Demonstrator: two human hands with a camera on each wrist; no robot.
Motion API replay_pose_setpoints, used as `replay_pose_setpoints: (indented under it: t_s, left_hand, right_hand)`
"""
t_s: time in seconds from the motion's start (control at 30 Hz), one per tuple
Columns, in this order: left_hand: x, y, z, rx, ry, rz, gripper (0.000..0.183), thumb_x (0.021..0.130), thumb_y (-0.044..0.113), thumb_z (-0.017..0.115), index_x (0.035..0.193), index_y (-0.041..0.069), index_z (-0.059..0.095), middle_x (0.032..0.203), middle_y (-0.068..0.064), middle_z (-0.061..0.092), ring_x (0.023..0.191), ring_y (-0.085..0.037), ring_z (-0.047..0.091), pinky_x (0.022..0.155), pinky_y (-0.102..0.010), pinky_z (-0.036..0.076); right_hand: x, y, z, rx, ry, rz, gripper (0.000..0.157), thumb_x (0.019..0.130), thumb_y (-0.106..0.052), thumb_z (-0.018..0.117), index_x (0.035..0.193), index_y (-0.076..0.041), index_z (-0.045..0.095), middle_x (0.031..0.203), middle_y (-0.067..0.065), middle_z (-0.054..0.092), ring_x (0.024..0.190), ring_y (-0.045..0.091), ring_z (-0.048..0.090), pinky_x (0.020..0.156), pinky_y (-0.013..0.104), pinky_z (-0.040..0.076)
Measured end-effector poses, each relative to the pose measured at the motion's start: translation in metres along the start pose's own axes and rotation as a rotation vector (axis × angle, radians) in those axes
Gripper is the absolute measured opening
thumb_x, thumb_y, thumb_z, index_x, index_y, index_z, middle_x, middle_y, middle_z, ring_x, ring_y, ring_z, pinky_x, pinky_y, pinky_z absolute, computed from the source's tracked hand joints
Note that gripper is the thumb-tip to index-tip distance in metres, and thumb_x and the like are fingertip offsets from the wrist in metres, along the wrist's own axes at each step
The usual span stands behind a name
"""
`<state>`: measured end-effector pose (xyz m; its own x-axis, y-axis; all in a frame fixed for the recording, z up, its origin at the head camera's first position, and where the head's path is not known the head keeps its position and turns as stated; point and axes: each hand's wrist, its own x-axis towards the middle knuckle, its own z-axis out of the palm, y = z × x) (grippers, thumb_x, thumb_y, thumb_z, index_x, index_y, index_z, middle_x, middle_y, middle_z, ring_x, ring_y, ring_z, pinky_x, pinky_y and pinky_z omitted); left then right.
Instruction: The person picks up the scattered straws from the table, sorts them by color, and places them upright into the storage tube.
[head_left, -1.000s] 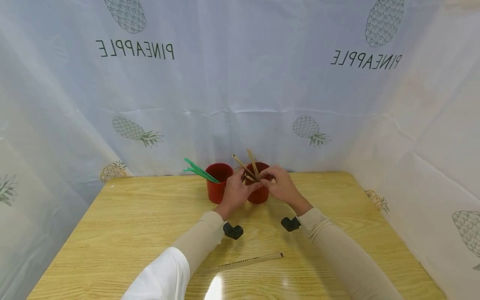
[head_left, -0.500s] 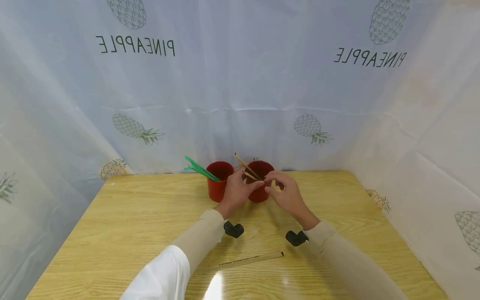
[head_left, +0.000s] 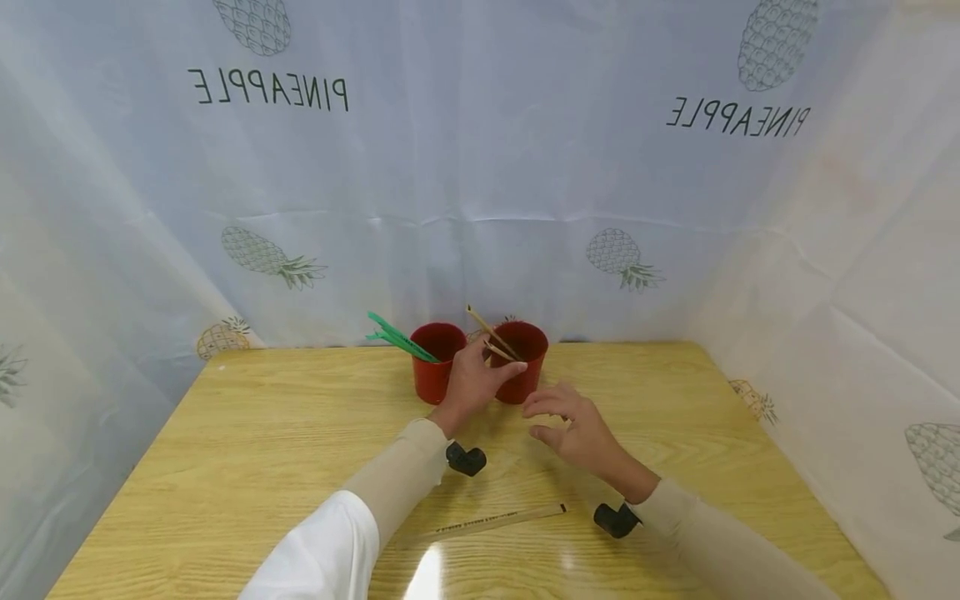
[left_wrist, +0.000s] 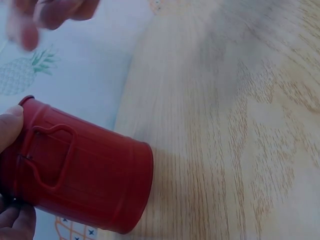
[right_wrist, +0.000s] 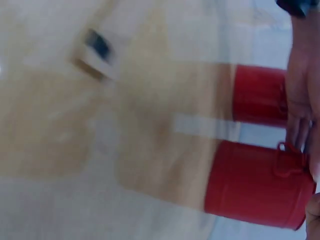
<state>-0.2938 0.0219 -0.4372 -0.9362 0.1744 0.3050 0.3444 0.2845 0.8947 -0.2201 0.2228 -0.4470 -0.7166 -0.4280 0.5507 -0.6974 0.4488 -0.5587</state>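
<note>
My left hand holds the right-hand red bucket at its rim. The thumb lies on the front edge, and the other fingers reach down the left side. In the left wrist view the bucket's wire handle shows, with fingers at its rim. Thin tan sticks lean leftward out of this bucket. My right hand, with fingers loosely curved and nothing between them, hovers over the table in front of the bucket. A second red bucket on the left contains green strips leaning over its rim.
One long tan stick with dark print and a dark tip lies on the wooden table near the front. A white curtain with pineapple prints hangs right behind the buckets. A black wrist camera is on each arm.
The right hand has let go of a tan stick at the right bucket and pulled back toward the front right. The upright stick dropped out of sight. The left hand stays put.
</note>
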Motion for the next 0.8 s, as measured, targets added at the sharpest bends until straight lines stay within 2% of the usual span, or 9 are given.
replay_pose_setpoints:
  t_s: [0.1, 0.23, 0.47, 0.67, 0.8]
  left_hand:
    - [-0.001, 0.001, 0.0, 0.0, -0.004, -0.012, 0.055, 0.09, 0.027, 0.084, 0.136, 0.008, 0.06, 0.135, -0.012, 0.068, 0.123, -0.035, 0.066, 0.107, -0.053, 0.057]
    - [-0.001, 0.002, 0.0, -0.003, -0.004, -0.022, 0.056, 0.091, 0.026, 0.083, 0.138, 0.009, 0.059, 0.137, -0.012, 0.068, 0.126, -0.034, 0.065, 0.108, -0.054, 0.057]
    - [-0.002, 0.003, -0.001, 0.021, 0.002, -0.062, 0.056, 0.09, 0.029, 0.083, 0.138, 0.011, 0.06, 0.137, -0.008, 0.068, 0.127, -0.033, 0.065, 0.106, -0.048, 0.059]
    - [-0.001, 0.002, 0.0, 0.01, 0.001, -0.061, 0.059, 0.09, 0.029, 0.084, 0.14, 0.012, 0.059, 0.139, -0.008, 0.067, 0.13, -0.032, 0.063, 0.109, -0.05, 0.057]
    - [-0.001, 0.002, 0.001, 0.015, 0.006, -0.055, 0.059, 0.09, 0.028, 0.084, 0.14, 0.012, 0.059, 0.139, -0.008, 0.067, 0.129, -0.031, 0.064, 0.107, -0.049, 0.058]
  right_hand:
    - [-0.011, -0.004, 0.005, 0.015, -0.077, -0.033, 0.033, 0.077, 0.007, 0.085, 0.1, -0.016, 0.08, 0.109, 0.003, 0.078, 0.098, 0.015, 0.061, 0.075, 0.031, 0.053]
    - [-0.022, -0.011, 0.013, 0.009, -0.214, -0.083, 0.028, 0.079, 0.005, 0.084, 0.101, -0.013, 0.08, 0.108, 0.003, 0.077, 0.093, 0.01, 0.057, 0.079, 0.028, 0.053]
    - [-0.032, -0.02, 0.024, -0.026, -0.404, -0.068, 0.022, 0.083, -0.004, 0.081, 0.101, -0.016, 0.081, 0.105, -0.006, 0.078, 0.092, 0.005, 0.054, 0.08, 0.021, 0.049]
    - [-0.037, -0.025, 0.03, -0.056, -0.513, -0.062, 0.021, 0.087, -0.009, 0.081, 0.102, -0.022, 0.081, 0.101, -0.014, 0.076, 0.089, 0.001, 0.052, 0.081, 0.015, 0.045]
    - [-0.038, -0.025, 0.032, -0.091, -0.546, -0.104, 0.022, 0.089, -0.009, 0.08, 0.103, -0.026, 0.081, 0.096, -0.017, 0.076, 0.083, -0.001, 0.047, 0.076, 0.008, 0.038]
